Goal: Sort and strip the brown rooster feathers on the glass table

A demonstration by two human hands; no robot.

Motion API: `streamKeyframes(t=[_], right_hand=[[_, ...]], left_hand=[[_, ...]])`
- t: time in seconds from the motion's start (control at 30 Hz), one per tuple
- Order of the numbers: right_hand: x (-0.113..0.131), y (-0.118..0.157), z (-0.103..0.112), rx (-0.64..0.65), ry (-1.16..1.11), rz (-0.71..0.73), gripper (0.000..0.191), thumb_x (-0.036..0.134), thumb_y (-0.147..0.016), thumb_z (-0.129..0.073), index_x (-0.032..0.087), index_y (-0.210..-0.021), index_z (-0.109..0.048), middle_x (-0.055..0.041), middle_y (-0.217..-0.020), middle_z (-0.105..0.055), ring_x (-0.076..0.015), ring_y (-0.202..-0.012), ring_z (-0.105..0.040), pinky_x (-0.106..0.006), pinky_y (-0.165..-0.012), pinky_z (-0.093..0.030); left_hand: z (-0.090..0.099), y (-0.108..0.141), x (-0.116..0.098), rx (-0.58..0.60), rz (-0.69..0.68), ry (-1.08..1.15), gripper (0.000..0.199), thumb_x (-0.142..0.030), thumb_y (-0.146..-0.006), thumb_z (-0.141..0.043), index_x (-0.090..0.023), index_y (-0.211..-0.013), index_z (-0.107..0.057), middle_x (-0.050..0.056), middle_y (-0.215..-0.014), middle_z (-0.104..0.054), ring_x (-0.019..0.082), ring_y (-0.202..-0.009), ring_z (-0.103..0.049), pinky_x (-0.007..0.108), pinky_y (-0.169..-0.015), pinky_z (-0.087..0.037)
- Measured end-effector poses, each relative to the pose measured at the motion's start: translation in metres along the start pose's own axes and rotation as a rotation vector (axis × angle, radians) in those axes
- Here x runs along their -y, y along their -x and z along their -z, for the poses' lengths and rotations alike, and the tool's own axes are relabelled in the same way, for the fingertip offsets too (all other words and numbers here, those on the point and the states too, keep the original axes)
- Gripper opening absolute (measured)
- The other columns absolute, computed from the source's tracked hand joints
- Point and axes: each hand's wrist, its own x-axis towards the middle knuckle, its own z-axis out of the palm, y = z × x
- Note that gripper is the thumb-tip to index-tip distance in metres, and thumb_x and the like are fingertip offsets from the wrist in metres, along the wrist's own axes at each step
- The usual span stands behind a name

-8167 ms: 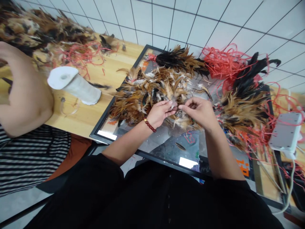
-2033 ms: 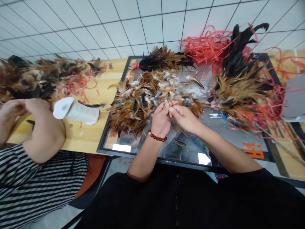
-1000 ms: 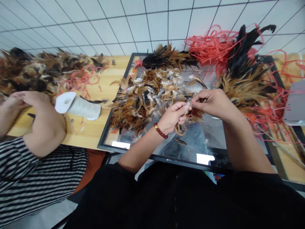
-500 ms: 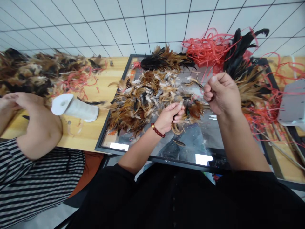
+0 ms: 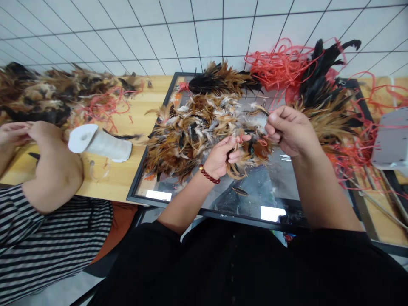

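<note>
My left hand [image 5: 223, 156] reaches in from the near side, a red bead bracelet [image 5: 209, 175] round the wrist, thumb uppermost; its fingers are narrowed on a small feather tuft [image 5: 235, 145], just over the near right edge of the big brown-and-white feather pile [image 5: 191, 138]. A curled feather [image 5: 235, 175] shows right below that hand, and I can't tell whether it is held too. My right hand [image 5: 288, 129] is apart from the left, off to the right and farther back, forearm slanting up from below, thumb against curled fingers; I cannot tell whether a strand lies in that pinch. A bit of red ribbon shows among the feathers between the two hands. My right arm blocks some of my view: metal blades [image 5: 285, 157] peek out beside the wrist, and the black-and-brown bundle [image 5: 338, 114] behind it is partly covered. A ribbon tangle [image 5: 277, 66] crowds the back, next to a tied feather bunch [image 5: 219, 78], and red strips trail across to a white box [image 5: 391, 134]. The pile lies on a framed glass sheet [image 5: 287, 182]; left of it, on the wooden worktop [image 5: 149, 102], a white spool [image 5: 110, 145] lies near a co-worker's bent arm [image 5: 60, 168].
</note>
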Motion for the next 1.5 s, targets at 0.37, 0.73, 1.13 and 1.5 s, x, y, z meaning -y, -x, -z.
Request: streamKeyframes(t=[0.37,0.73,1.13,1.5], right_hand=[[-0.012,0.001,-0.018,0.055,-0.010,-0.053,0.039,0.043,-0.078,-0.084,0.022,-0.077,-0.051,0.0043,-0.060,-0.061,-0.0065,-0.044,-0.046,-0.022,-0.043,-0.035],[-0.016,0.000,-0.015,0.116,0.075,-0.075,0.039,0.050,-0.072,-0.085,0.020,-0.080,-0.062,0.0044,-0.059,-0.057,-0.0059,-0.047,-0.041,-0.021,-0.043,-0.029],[-0.020,-0.002,-0.003,0.235,1.112,0.141,0.018,0.028,-0.083,-0.063,0.016,-0.078,-0.075,-0.0027,-0.067,-0.067,-0.0145,-0.062,-0.054,-0.029,-0.064,-0.038],[-0.031,-0.004,-0.008,0.424,1.486,0.097,0.024,0.023,-0.086,-0.056,0.019,-0.089,-0.079,-0.0081,-0.086,-0.077,-0.0205,-0.077,-0.066,-0.030,-0.070,-0.040]], left_hand=[[-0.003,0.001,0.012,0.064,-0.028,-0.270,0.022,-0.029,-0.080,-0.080,-0.012,-0.079,-0.067,-0.004,-0.062,-0.055,0.002,-0.042,-0.042,0.017,-0.039,-0.028],[-0.001,0.004,0.004,0.122,-0.071,-0.033,0.021,-0.021,-0.082,-0.077,-0.011,-0.070,-0.063,0.001,-0.075,-0.059,0.000,-0.048,-0.041,0.013,-0.042,-0.031],[0.001,0.006,-0.021,-0.090,-0.150,-0.162,0.021,-0.017,-0.088,-0.071,-0.010,-0.070,-0.062,0.000,-0.071,-0.061,-0.001,-0.045,-0.038,0.012,-0.039,-0.028],[0.005,0.004,-0.021,-0.138,-0.203,-0.143,0.023,-0.014,-0.094,-0.061,-0.010,-0.071,-0.062,0.000,-0.073,-0.060,0.000,-0.046,-0.042,0.012,-0.041,-0.031]])
